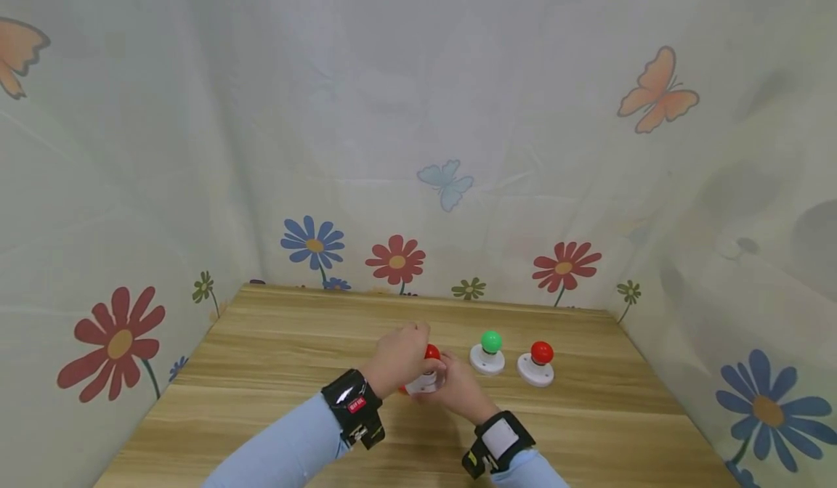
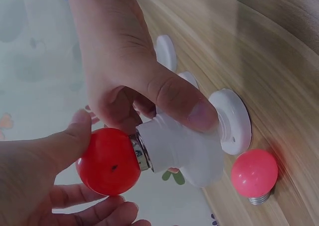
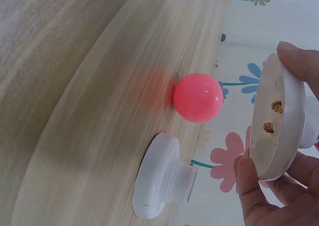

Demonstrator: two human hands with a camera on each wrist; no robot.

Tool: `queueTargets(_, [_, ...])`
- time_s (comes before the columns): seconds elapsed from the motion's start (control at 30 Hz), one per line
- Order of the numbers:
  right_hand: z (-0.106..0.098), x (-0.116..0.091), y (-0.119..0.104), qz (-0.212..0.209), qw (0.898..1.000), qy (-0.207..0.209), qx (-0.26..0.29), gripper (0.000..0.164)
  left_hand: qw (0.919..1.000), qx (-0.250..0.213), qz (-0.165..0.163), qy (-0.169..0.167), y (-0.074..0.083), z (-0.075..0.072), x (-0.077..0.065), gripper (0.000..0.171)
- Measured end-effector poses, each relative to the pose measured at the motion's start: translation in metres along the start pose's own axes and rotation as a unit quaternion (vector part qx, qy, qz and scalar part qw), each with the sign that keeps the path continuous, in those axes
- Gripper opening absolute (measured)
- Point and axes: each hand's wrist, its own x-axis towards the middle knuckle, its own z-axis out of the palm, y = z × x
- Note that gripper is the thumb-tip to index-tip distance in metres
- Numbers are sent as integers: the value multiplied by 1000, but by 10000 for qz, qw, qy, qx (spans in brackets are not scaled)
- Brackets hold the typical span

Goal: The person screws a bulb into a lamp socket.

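My left hand (image 1: 400,357) pinches a round red light bulb (image 2: 110,162) between thumb and fingers. The right hand (image 1: 461,386) grips a white lamp socket (image 2: 192,148) around its base, raised off the table and tilted. The bulb's metal cap (image 2: 141,153) sits partly inside the socket's mouth, with some of it showing. In the right wrist view, brass screws show on the underside of the socket base (image 3: 279,121). Below the hands, a loose pink-red bulb (image 3: 198,98) lies on the table beside an upright white socket (image 3: 164,178) with no bulb in it.
To the right of my hands stand a socket with a green bulb (image 1: 491,342) and another with a red bulb (image 1: 541,353). The wood-grain table (image 1: 294,335) meets a flower-printed curtain (image 1: 353,205) at the back and sides.
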Motion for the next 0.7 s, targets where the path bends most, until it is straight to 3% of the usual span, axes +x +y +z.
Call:
queueTargets(0.27, [1,2,6,-210,9998,40,-36,65,9958,-739,398,-354,-5,0,5,31])
queueTargets(0.37, [2,3,8,-263,9996,56,-23,66,9933,-948,411,-517,-5,0,5,37])
queueTargets(0.5, [3,2,7,-233,9997,83,-46,65,9906,-1175,198,-664,-5,0,5,61])
queueTargets(0.57, [3,1,6,-277,9996,75,-49,64,9920,-1114,73,-588,-5,1,5,70])
queueTargets(0.7, [3,1,4,-190,9997,-7,150,63,9979,-620,-30,-198,-7,5,4,69])
